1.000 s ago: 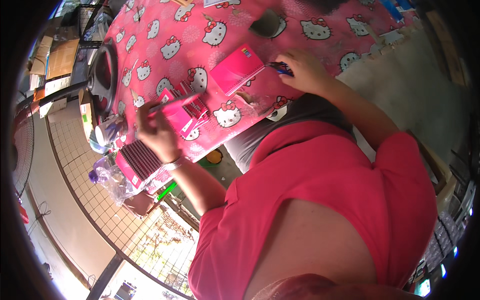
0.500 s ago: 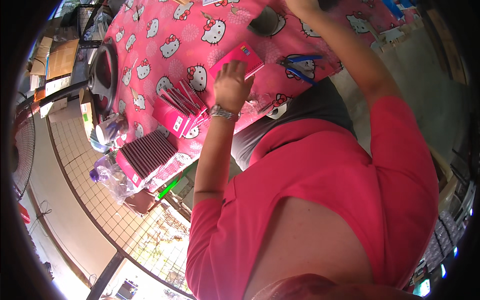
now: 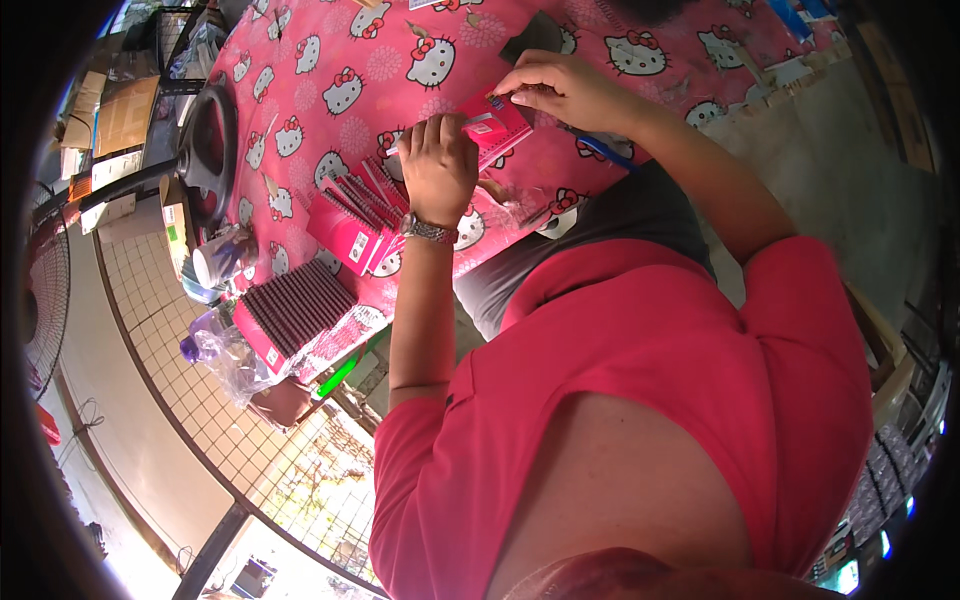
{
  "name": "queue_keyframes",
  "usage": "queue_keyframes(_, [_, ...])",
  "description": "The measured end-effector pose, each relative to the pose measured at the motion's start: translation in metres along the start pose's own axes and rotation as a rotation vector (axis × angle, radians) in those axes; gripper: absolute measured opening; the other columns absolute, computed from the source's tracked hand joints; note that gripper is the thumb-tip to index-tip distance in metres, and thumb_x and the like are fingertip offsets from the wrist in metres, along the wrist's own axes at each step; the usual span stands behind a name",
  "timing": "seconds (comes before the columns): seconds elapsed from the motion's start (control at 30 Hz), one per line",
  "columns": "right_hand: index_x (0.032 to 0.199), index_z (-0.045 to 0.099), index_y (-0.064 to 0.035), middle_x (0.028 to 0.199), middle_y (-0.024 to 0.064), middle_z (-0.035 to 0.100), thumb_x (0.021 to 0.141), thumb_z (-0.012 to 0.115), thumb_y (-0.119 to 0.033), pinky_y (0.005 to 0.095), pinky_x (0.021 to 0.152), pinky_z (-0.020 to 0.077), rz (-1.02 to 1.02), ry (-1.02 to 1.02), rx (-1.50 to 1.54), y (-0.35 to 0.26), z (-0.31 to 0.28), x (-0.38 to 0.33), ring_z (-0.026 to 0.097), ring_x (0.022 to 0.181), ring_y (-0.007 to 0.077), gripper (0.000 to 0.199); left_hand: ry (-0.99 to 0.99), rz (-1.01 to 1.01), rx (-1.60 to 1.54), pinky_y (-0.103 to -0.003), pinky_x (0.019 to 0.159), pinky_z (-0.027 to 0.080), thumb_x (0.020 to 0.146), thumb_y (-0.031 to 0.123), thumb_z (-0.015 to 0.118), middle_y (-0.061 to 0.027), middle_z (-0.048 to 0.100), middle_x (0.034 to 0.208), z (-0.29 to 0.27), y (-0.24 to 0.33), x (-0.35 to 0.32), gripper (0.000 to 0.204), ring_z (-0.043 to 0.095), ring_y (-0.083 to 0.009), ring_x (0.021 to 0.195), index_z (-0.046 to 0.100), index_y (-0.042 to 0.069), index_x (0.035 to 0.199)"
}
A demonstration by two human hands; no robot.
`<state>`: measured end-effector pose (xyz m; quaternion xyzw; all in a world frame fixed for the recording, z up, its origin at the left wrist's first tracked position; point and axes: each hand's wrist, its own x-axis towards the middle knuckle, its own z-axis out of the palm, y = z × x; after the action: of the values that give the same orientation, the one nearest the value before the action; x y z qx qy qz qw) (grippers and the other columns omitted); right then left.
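My left hand (image 3: 438,165) is lying knuckles-up, fingers curled over the left part of a pink spiral notebook (image 3: 503,144), probably steadying it; whether it is gripping anything underneath is hidden. My right hand (image 3: 510,97) is holding thumb and forefinger nearly together at the notebook's far corner, perhaps for fine control; contact is unclear. The notebook is lying between both hands on the pink tablecloth (image 3: 310,130). Blue-handled pliers (image 3: 607,150) are resting near my right forearm, presumably within easy reach. Leftward, a loose notebook pile (image 3: 352,242) and a tidier notebook stack (image 3: 294,310) are sitting apart.
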<state>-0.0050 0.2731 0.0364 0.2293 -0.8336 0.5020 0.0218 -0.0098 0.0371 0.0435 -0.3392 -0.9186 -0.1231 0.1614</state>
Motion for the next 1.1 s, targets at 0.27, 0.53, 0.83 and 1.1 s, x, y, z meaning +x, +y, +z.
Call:
queue_keyframes(0.27, [0.110,0.067,-0.0092,0.097,0.0059,0.059,0.092,0.057,-0.009,0.0310,0.075,0.0492,0.005,-0.070,0.002,-0.003,0.000,-0.008,0.061,0.085,0.0168,0.021,0.031,-0.044,0.039,-0.044,0.086,0.040,0.087,0.027,0.064,-0.0087,0.062,0.089,0.007,0.008,-0.004,0.023,0.058,-0.0290,0.089,0.059,0.010,0.101])
queue_keyframes(0.53, [0.124,0.055,-0.0098,0.080,0.0057,0.060,0.096,0.055,-0.016,0.0289,0.058,0.0451,0.060,-0.060,0.124,-0.017,0.005,-0.003,0.054,0.061,0.0122,0.028,0.124,0.028,-0.031,-0.049,0.099,0.036,0.084,0.016,0.065,-0.0080,0.062,0.100,0.013,0.022,-0.002,0.032,0.058,-0.0280,0.097,0.052,0.009,0.112])
queue_keyframes(0.83, [0.120,0.052,-0.0073,0.079,0.0103,0.063,0.094,0.058,-0.019,0.0373,0.062,0.0491,-0.080,-0.035,-0.093,-0.020,0.014,-0.003,0.062,0.065,0.0263,0.029,0.063,0.012,-0.043,-0.050,0.098,0.037,0.083,0.016,0.066,-0.0077,0.061,0.097,0.008,0.027,-0.003,0.027,0.058,-0.0285,0.094,0.053,0.008,0.105])
queue_keyframes(1.1, [0.115,0.058,-0.0098,0.107,0.0149,0.065,0.082,0.068,-0.045,0.0374,0.087,0.0483,0.054,0.139,-0.996,0.062,0.000,0.030,0.062,0.102,0.0268,0.050,0.037,-0.023,0.001,-0.062,0.099,0.029,0.086,0.025,0.065,-0.0038,0.062,0.102,0.013,0.022,-0.009,0.024,0.057,-0.0266,0.104,0.057,0.013,0.105])
